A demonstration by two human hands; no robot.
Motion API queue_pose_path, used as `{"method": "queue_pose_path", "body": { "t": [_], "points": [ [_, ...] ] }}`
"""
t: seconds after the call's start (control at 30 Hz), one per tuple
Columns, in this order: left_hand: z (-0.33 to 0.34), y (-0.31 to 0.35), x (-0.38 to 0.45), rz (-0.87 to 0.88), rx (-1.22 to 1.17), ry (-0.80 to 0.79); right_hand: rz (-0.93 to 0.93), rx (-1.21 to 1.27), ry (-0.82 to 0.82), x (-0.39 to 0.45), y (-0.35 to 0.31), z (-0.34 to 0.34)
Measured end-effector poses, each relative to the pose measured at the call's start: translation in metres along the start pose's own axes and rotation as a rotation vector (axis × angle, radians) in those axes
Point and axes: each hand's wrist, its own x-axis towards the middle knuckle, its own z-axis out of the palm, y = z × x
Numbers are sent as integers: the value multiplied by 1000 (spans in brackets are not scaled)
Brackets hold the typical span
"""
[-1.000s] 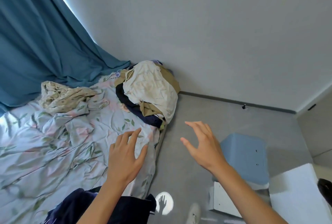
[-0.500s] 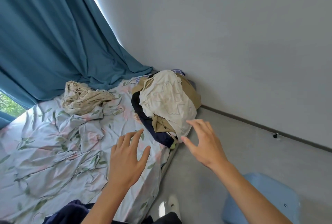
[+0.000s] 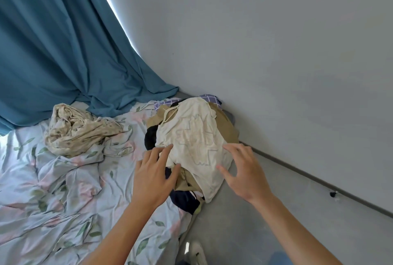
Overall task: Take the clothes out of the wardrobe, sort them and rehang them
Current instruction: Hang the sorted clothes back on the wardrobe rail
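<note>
Most of the clothes pile point(image 3: 191, 143) is buried under its own top layer: a cream garment point(image 3: 193, 141) with a faint outline print is draped over everything, and only edges of a tan piece point(image 3: 226, 128), something dark navy point(image 3: 185, 199) at the near end and a scrap of purple check point(image 3: 209, 98) at the far end poke out. How many garments lie underneath cannot be told. A pale shoe point(image 3: 196, 252) on the floor is cut off by the bottom edge, and so is a blue patch beside it (too little shows to name it).

The pile sits at the corner of the bed point(image 3: 63, 190), against the wall point(image 3: 276, 52), its near end drooping over the bed's edge toward the grey floor point(image 3: 244, 222).

The left hand point(image 3: 154, 176) is spread, fingers straight and apart; its fingertips point(image 3: 170, 146) lie at the near-left edge of the cream garment, the thumb by the tan cloth, though real contact is hard to confirm. The right hand point(image 3: 244, 171) is open too, fingers fanned and slightly bent, over the right edge of the cream garment; it grips nothing.

On the rumpled floral sheet, left of the pile and apart from it, lies a crumpled beige spotted cloth point(image 3: 78, 131). Behind it a teal curtain point(image 3: 63, 41) hangs down onto the bed, with a bright strip of daylight along its edge. A dark skirting line point(image 3: 319, 182) runs along the foot of the wall.
</note>
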Motion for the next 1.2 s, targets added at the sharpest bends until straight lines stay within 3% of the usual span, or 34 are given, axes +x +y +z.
{"method": "queue_pose_path", "body": {
  "t": [0.23,0.47,0.8,0.97,1.2],
  "points": [
    [23,-16,86,-48,1,4,-13,-7,-76,90,28,18],
    [58,-31,147,-215,3,34,-123,-17,-171,220,59,44],
    [143,-31,275,-630,91,36,-350,-16,-466,444,141,112],
    [201,-40,325,-757,75,11,-474,-53,-570,525,169,166],
    [339,-97,341,-855,-7,-95,-594,-130,-739,572,222,290]
  ]
}}
